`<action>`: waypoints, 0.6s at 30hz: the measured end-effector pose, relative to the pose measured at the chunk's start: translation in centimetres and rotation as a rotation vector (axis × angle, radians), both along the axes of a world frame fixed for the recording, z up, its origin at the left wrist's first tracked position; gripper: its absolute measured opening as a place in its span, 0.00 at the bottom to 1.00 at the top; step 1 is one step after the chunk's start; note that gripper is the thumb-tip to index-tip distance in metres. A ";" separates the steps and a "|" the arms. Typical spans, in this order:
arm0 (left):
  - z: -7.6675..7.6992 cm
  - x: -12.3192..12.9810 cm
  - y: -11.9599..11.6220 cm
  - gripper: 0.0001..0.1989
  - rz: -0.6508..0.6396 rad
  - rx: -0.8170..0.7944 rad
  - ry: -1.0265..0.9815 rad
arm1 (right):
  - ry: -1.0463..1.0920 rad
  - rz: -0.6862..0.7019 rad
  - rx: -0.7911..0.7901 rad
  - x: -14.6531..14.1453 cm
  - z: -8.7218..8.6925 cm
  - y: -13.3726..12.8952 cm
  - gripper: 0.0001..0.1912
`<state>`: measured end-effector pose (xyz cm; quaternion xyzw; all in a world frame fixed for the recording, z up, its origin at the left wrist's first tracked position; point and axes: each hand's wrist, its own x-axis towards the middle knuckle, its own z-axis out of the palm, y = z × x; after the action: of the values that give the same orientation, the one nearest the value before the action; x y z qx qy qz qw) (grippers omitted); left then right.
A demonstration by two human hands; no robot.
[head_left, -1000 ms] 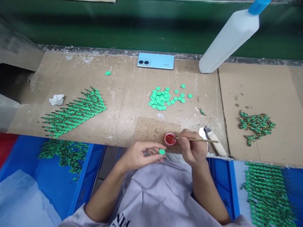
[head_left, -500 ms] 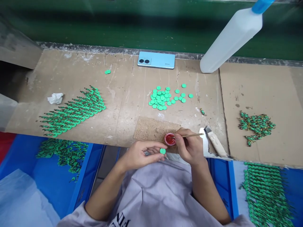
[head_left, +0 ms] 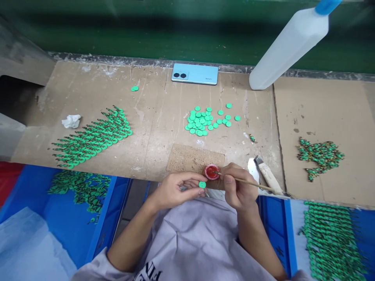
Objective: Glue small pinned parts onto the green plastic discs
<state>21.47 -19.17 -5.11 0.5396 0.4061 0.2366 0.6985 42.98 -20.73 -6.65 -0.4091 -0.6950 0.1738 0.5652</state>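
While a person in a pale lilac garment (head_left: 199,242) faces a cardboard-covered table (head_left: 159,117), a blue bin (head_left: 68,224) sits lower down at the far left, holding a heap of small green pieces (head_left: 79,189) and a translucent white sheet (head_left: 32,244). Above it, on the table, lies a crumpled white tissue (head_left: 71,121), and just beside that, slanting rows of green rings with dark, spiky ends (head_left: 95,140). Farther back is a pair of green discs (head_left: 135,88).

Near the middle, the left hand (head_left: 175,191) has its grip pinching one green disc (head_left: 202,184) between thumb and fingers, off the table's front edge. Behind it lie a thin brown board (head_left: 187,157), a light blue phone (head_left: 197,74) at the back, and a loose pile of green discs (head_left: 199,123).

A small pot (head_left: 206,172) of red liquid stands at the board's right end. To its right, the right hand (head_left: 238,187) closes its grip around a thin brush (head_left: 249,182), whose tip is at the pot; whether it dips in is too small to tell.

Farther right come a tall white bottle (head_left: 290,47), a pale-handled blade (head_left: 268,175), a pile of green-and-gold pieces (head_left: 319,154), and, below, dense green rows (head_left: 331,238) in another blue bin (head_left: 278,224).
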 end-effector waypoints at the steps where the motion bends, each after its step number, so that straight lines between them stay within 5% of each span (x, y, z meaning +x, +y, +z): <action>1: 0.0 0.1 0.0 0.14 0.001 0.017 0.017 | -0.011 -0.004 -0.004 0.0 0.0 0.1 0.06; 18: -0.2 0.5 0.0 0.15 0.018 0.055 0.025 | 0.072 0.073 -0.083 0.2 0.1 0.1 0.07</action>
<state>21.92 -19.19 -5.27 0.5580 0.4130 0.2472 0.6760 43.20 -20.58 -6.57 -0.4001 -0.6808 0.2376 0.5657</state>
